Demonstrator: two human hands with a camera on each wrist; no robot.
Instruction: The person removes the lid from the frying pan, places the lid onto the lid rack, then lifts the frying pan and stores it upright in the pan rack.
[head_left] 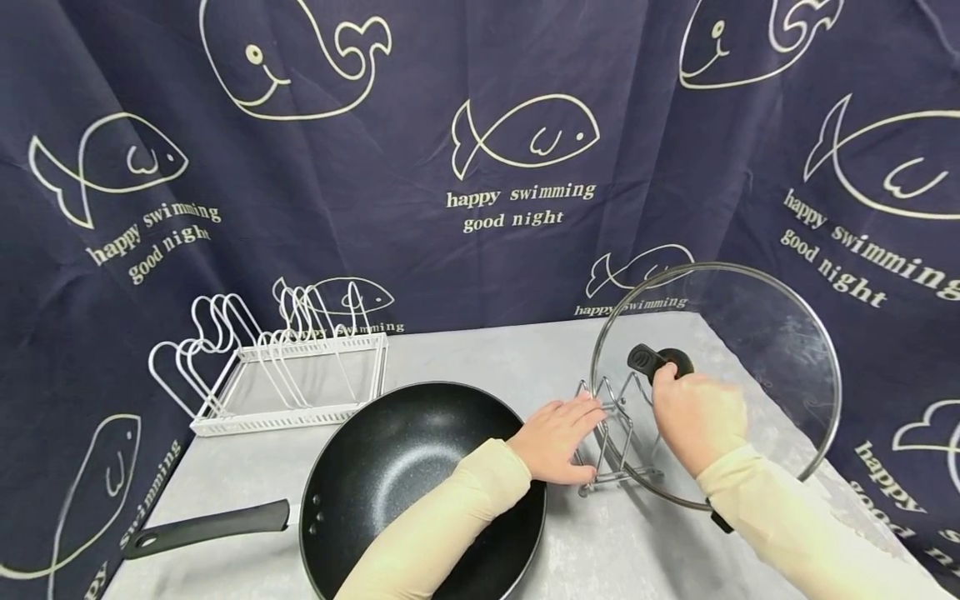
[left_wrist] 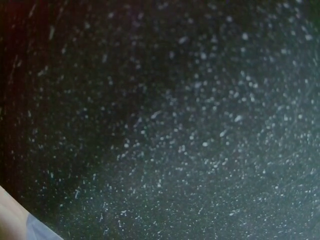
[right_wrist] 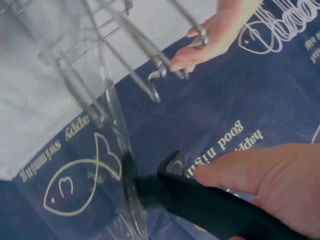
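Note:
My right hand (head_left: 697, 417) grips the black handle (right_wrist: 215, 202) of a large clear glass lid (head_left: 765, 350) with a metal rim. The lid stands steeply tilted, its left edge at a small wire lid rack (head_left: 618, 437); whether the rack bears its weight I cannot tell. Beside that rack, my left hand (head_left: 558, 437) lies with its fingers extended, the fingertips touching the wires. In the right wrist view, the left fingertips (right_wrist: 182, 62) appear beside the rack wires. Under the left forearm sits a black wok (head_left: 405, 458), whose speckled inside fills the left wrist view.
A white wire dish rack (head_left: 292, 412) stands at the back left of the grey table (head_left: 480, 350). The wok's long handle (head_left: 217, 527) points left. A dark blue curtain (head_left: 420, 250) with fish and whale drawings encloses the table behind and at both sides.

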